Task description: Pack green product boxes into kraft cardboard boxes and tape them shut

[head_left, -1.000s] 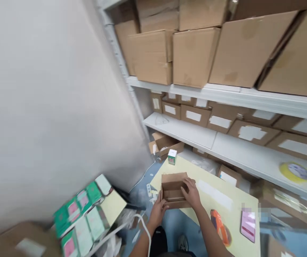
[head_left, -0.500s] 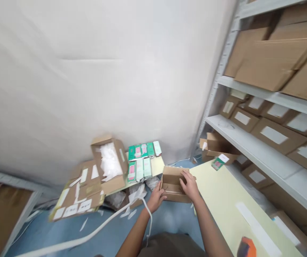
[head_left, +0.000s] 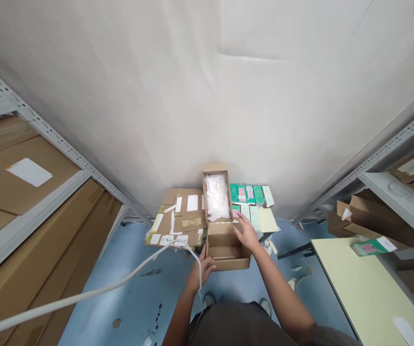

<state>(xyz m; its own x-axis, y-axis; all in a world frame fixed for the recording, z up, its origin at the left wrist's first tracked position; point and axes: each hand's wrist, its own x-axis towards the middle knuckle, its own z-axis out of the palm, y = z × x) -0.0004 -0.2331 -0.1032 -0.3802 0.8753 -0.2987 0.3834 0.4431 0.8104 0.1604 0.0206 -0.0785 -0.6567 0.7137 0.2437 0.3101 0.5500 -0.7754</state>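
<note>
Well, left hand (head_left: 201,271) and right hand (head_left: 246,234) spread on carton edges (head_left: 228,257) above open floor (head_left: 134,288)

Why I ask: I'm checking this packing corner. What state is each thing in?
Left hand: on the carton's near corner.
Right hand: on the carton's far side.
Carton: open, between both hands.
Filler box: open, holding white filling.
Green boxes: laid flat in rows.
Cardboard sheets: flat, labelled.
Cable: slack across the floor.

Small open cardboard box (head_left: 226,253), flaps raised
</note>
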